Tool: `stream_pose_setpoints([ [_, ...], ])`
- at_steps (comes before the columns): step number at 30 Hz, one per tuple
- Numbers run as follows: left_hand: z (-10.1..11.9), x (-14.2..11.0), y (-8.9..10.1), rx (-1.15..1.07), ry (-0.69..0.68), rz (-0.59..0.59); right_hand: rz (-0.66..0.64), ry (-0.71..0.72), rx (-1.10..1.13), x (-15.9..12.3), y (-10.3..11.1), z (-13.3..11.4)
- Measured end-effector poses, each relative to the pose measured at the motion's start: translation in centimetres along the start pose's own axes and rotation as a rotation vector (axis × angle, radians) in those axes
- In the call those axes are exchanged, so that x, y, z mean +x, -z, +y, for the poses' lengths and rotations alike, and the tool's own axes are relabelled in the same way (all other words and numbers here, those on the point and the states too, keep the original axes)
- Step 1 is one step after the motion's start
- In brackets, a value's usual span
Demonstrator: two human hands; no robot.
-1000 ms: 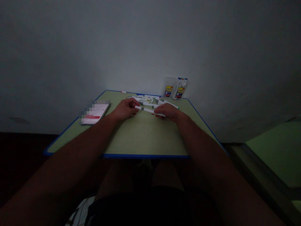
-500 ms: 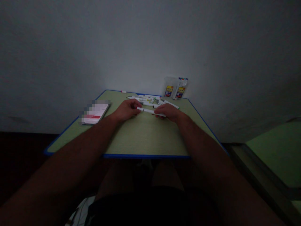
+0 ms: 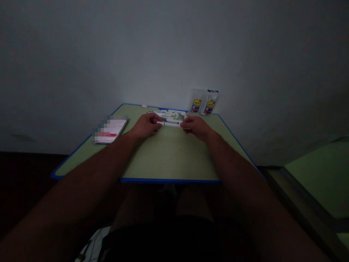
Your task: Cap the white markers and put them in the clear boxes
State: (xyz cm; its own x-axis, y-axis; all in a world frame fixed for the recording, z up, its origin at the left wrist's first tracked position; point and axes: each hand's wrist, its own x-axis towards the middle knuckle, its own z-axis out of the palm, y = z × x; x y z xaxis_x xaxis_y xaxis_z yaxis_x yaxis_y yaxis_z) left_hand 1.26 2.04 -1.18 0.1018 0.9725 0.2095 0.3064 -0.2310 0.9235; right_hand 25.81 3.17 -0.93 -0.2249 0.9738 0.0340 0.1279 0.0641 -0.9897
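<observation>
A pale green table (image 3: pixel 169 156) is edged in blue. On its left side, a flat screen (image 3: pixel 113 130) is laid down, partly covered by blurry squares. Near the back edge, a small white cap (image 3: pixel 144 106) with a red tip can be seen. White pens (image 3: pixel 171 119) are heaped in the back middle — and near the back right, a clear case (image 3: pixel 196 95) and a second case (image 3: pixel 210 106) are stood side by side.

You sit in a dim room, whether home or classroom is unclear, at a pale-green, blue-edged table (image 3: pixel 169 156) strewn with slim white markers (image 3: pixel 171 119), against a plain grey wall (image 3: pixel 169 54).
</observation>
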Motion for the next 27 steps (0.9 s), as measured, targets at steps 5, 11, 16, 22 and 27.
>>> stream_pose_setpoints([
  [5, -0.19, 0.03, 0.25, 0.053, 0.047, 0.033, -0.076, 0.092, 0.109, -0.16, -0.31, -0.07],
  [11, -0.29, 0.02, 0.34, 0.106, 0.051, 0.046, -0.121, 0.124, 0.193, -0.52, -0.74, -0.50],
  [16, -0.31, -0.03, 0.30, 0.107, 0.055, 0.035, -0.149, 0.134, 0.209, -0.74, -0.87, -0.68],
  [22, -0.66, 0.18, 0.39, 0.161, 0.031, 0.049, -0.116, 0.159, 0.150, -0.45, -0.60, -0.40],
  [27, -0.52, 0.25, 0.39, 0.145, 0.019, 0.099, 0.013, 0.166, -0.005, -0.01, -0.11, -0.03],
])
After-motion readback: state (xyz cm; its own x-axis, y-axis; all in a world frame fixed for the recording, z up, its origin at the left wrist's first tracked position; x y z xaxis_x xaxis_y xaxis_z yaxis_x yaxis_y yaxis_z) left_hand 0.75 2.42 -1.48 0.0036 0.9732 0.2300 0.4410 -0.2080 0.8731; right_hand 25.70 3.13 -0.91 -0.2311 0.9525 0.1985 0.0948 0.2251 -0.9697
